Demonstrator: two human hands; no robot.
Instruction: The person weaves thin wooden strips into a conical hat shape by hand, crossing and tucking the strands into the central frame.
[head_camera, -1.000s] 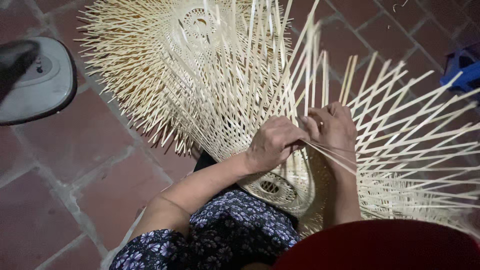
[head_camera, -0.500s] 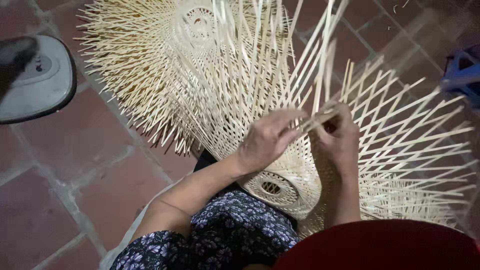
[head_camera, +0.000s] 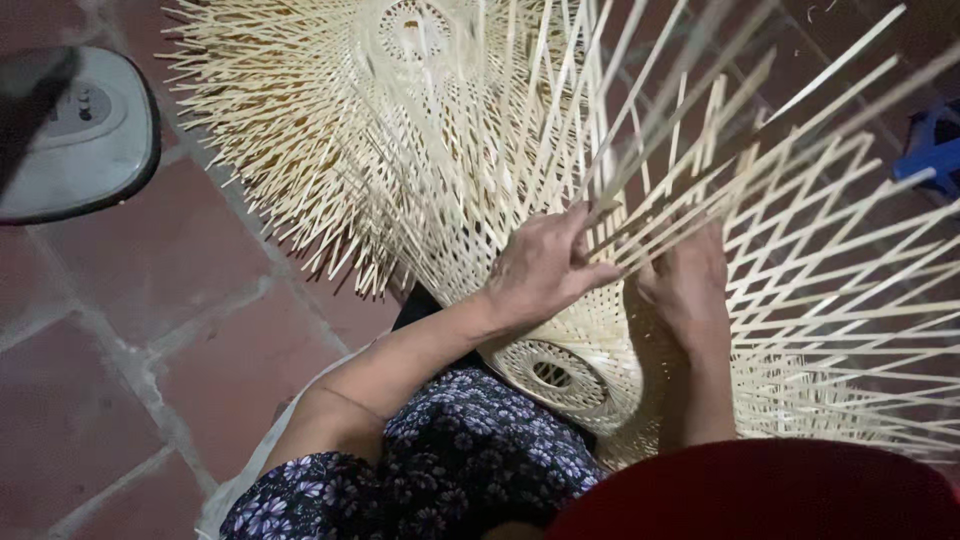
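Left hand (head_camera: 545, 270) pinches pale bamboo strips (head_camera: 640, 215) of the half-woven basket (head_camera: 560, 375); right hand (head_camera: 690, 285), at three o'clock, grips unseen.

Bare forearms, patterned clothing
Dark floral garment (head_camera: 450, 460) with small pale blossoms; a red shape (head_camera: 760, 495) below, perhaps a hat brim.

We count two hands at work — our left hand (head_camera: 545, 270) and our right hand (head_camera: 690, 290). There are two woven bamboo pieces: one in our lap (head_camera: 560, 365), one on the floor (head_camera: 330, 120). One grey fan base (head_camera: 85, 140) — one blue stool (head_camera: 935, 150).
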